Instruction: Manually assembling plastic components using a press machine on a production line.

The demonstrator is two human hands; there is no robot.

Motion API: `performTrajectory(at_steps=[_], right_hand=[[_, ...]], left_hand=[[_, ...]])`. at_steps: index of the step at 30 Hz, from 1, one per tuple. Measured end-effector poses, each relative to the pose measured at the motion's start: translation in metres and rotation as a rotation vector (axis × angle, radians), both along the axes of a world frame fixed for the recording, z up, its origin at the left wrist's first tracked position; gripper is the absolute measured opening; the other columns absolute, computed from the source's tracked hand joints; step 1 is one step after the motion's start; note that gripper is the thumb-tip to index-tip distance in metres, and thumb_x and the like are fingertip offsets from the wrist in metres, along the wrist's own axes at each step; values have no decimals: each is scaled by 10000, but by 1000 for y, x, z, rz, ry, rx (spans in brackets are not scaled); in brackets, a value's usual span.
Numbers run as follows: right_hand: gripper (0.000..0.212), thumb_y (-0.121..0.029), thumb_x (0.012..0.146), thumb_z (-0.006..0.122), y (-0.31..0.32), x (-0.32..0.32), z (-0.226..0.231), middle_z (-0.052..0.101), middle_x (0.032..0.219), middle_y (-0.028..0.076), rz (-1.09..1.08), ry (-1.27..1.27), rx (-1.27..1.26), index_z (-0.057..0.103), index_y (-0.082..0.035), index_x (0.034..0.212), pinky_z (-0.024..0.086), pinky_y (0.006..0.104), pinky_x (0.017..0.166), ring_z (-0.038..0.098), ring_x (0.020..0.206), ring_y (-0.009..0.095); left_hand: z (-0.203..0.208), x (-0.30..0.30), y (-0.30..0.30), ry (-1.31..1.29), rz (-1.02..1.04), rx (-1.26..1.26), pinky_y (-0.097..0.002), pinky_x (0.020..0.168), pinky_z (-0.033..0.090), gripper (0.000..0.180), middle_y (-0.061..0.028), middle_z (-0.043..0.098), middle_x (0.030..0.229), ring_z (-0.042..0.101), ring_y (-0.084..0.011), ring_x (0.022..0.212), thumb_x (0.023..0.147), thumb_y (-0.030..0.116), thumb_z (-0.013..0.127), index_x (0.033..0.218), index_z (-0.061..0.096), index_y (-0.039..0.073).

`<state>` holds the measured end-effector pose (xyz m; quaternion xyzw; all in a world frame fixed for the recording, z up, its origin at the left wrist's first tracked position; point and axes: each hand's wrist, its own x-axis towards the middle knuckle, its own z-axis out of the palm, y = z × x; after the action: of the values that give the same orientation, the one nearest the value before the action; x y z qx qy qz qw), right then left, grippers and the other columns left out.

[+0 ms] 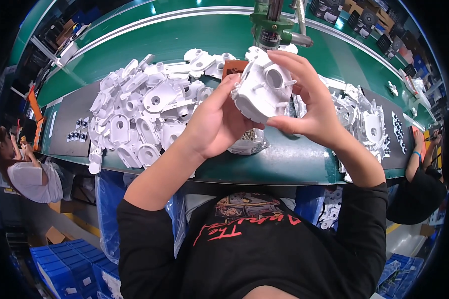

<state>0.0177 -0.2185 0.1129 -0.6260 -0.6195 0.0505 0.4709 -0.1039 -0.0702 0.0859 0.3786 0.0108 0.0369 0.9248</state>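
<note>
A white moulded plastic housing (258,94) with a round hole and small posts is held up over the near side of the table. My left hand (218,115) grips its left and lower side, the thumb along its edge. From the right, my right hand (312,99) closes round it, fingers at the top and thumb at the lower edge. Under my hands lies a clear plastic bag (249,144) of small metal pieces, partly hidden. Behind the housing an orange block (233,68) shows, below a green bench press (270,30).
A large heap of white plastic parts (154,97) covers the table on the left. Another pile (371,124) lies at the right. Small dark-and-white pieces sit on black mats (60,129). Co-workers sit at both sides; blue crates (67,266) stand at lower left.
</note>
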Motion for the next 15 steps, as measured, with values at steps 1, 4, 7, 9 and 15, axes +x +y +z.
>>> performTrajectory(at_steps=[1,4,7,9,15], right_hand=[[786,-216,644,772,1,0,-1,347,1336,107,1,1,0,385,-72,1312,389,347,963,392,1211,214],[788,-220,635,778,1,1,0,358,1330,108,1,36,45,394,-86,1310,393,345,956,392,1212,228],[772,-209,635,776,0,-1,3,368,1327,103,-62,-195,-18,406,-106,1305,412,338,913,403,1201,235],[756,-199,628,779,0,-1,1,380,1323,93,-54,-174,-45,423,-119,1290,429,312,843,412,1189,232],[770,-209,604,794,2,-4,0,408,1300,94,-65,-226,-36,420,-117,1270,434,281,774,432,1167,240]], left_hand=[[0,-1,1,-6,-9,-4,-409,965,393,494,-104,438,1296,461,-236,1171,959,358,243,1342,298,51],[1,0,1,-14,3,-12,-406,972,386,480,-109,439,1292,456,-237,1175,962,340,252,1337,302,43],[1,1,1,-15,33,10,-405,975,382,477,-113,440,1288,450,-241,1182,964,330,258,1335,298,32],[1,0,1,-15,39,33,-403,975,381,480,-114,440,1287,446,-242,1186,965,330,261,1336,294,27],[11,-8,5,-67,76,97,-315,831,469,342,-93,552,1068,567,-165,982,964,315,347,1124,441,28]])
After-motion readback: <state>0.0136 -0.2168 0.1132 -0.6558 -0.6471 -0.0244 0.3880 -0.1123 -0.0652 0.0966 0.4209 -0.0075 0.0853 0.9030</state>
